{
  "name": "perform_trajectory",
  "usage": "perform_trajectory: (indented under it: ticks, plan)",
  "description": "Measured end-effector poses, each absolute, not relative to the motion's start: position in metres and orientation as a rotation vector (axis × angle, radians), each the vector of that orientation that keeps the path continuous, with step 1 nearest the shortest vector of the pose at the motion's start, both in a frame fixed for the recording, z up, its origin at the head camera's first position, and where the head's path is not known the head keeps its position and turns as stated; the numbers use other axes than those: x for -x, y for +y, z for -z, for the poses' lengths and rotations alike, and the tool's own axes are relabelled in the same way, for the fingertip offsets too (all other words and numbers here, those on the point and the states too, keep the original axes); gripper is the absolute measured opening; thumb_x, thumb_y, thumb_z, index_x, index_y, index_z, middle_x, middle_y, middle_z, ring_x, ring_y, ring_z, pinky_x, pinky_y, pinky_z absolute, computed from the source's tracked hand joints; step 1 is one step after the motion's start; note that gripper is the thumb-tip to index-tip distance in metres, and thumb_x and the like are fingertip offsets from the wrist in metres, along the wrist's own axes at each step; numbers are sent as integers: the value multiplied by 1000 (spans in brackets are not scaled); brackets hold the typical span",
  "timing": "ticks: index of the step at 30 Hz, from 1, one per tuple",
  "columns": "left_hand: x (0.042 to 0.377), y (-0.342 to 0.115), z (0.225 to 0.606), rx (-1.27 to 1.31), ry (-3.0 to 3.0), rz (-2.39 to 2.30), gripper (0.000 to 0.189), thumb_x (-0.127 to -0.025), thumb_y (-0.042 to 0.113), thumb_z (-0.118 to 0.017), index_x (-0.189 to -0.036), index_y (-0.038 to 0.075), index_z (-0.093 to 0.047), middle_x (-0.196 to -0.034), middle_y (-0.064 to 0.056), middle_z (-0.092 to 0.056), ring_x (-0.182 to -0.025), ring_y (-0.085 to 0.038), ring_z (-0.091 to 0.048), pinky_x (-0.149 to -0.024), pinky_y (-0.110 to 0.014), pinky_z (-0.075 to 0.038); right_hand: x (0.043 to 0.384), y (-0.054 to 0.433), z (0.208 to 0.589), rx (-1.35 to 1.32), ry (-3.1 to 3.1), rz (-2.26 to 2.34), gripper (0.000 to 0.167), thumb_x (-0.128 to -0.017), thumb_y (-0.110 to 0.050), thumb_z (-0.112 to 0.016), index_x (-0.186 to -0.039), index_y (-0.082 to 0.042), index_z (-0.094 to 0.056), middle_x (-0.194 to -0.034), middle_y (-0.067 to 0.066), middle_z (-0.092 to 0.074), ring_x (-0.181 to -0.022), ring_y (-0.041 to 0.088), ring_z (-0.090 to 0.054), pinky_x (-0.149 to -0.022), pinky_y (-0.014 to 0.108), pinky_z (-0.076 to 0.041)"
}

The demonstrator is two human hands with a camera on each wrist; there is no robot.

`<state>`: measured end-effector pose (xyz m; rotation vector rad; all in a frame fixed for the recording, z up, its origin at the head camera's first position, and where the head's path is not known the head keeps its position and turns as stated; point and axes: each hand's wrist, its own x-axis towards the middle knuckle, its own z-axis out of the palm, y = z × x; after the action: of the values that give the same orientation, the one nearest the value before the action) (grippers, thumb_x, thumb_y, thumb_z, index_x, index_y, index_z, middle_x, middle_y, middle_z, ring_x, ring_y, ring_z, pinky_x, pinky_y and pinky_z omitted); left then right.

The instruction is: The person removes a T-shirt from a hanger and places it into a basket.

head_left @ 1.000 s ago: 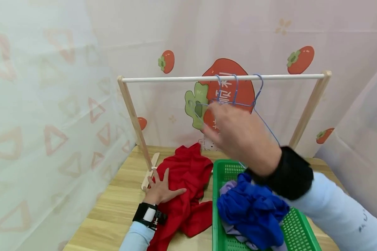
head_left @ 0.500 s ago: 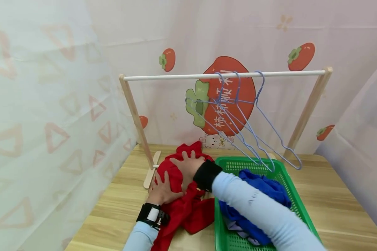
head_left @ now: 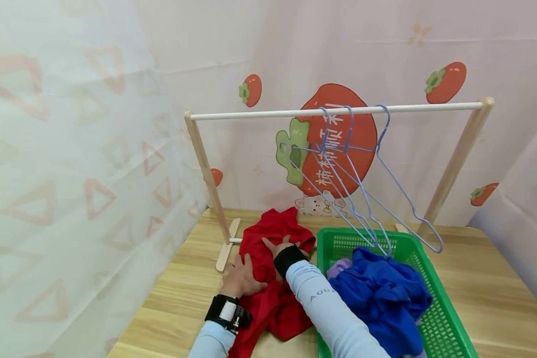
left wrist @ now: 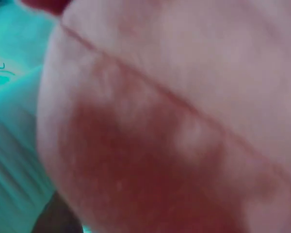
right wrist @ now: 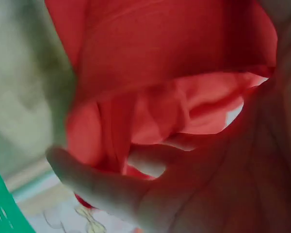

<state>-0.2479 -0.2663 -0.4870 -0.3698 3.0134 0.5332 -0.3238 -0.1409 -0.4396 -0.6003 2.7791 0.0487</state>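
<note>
A crumpled red garment [head_left: 268, 268] lies on the wooden table, under the left end of the rack. My left hand [head_left: 243, 279] rests on its left edge with the fingers spread. Bare palm skin fills most of the left wrist view, blurred. On the upper right part of the garment is my right hand [head_left: 283, 247], its thumb pointing left and its fingers spread. In the right wrist view, a fold of the red cloth [right wrist: 169, 48] hangs over the palm, one finger reaches out past it, and other fingertips are partly hidden behind the cloth.
A clothes rack with a white bar [head_left: 259, 114] and wooden posts stands at the back. Several blue wire hangers [head_left: 362, 189] hang from it. Right of the garment, a green basket [head_left: 447, 318] holds blue cloth [head_left: 382, 298] and some lilac cloth [head_left: 338, 267].
My right hand has come down from the hangers onto the red garment, then shifted down and right to its upper right side. My left hand has stayed on the garment's left edge.
</note>
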Motion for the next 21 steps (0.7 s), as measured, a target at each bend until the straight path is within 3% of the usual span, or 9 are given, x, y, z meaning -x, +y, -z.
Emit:
perform_trajectory:
  ticks: [3,6,11,13,16,21]
  plan:
    - [245,-258,487,320,3004,-617,98,-81,35,-86,-154,-10,-39,-158,-37,-35,-141,-61,-38,-106,-67,-49,322,-140,448,573,2773,-63,114,-70,-27,-98,-161,-46,-33,-171,21,-24,-153,56,-34,-90,70,-57]
    - [246,-253,489,273,3013,-652,92,-81,30,-86,-151,-9,-41,-152,-36,-42,-135,-58,-46,-105,-65,-50,324,-141,457,588,2825,-107,97,-70,-26,-97,-154,-34,-49,-162,22,-32,-142,51,-47,-89,60,-60]
    - [261,-263,509,118,3114,-656,73,-78,26,-81,-141,2,-53,-124,-25,-64,-108,-43,-65,-84,-57,-57,338,-141,469,773,2885,-264,56,-70,-35,-95,-118,-16,-73,-131,19,-58,-104,30,-63,-80,39,-60]
    - [267,-269,515,28,3192,-673,62,-74,24,-77,-130,7,-59,-108,-17,-68,-92,-33,-67,-71,-49,-55,346,-137,466,855,2829,-214,43,-71,-35,-93,-102,-13,-74,-111,12,-67,-89,24,-63,-74,35,-58]
    - [272,-272,505,-38,3277,-717,42,-68,20,-71,-108,10,-62,-89,-11,-68,-75,-26,-61,-61,-42,-48,356,-127,450,930,2719,8,32,-74,-33,-90,-91,-15,-70,-89,1,-70,-74,17,-60,-67,31,-54]
    - [266,-256,441,33,3362,-736,25,-64,18,-65,-90,17,-61,-77,-5,-64,-68,-22,-59,-55,-38,-44,356,-109,408,1051,2661,422,19,-77,-25,-81,-88,-15,-68,-83,-2,-67,-73,16,-57,-66,28,-48]
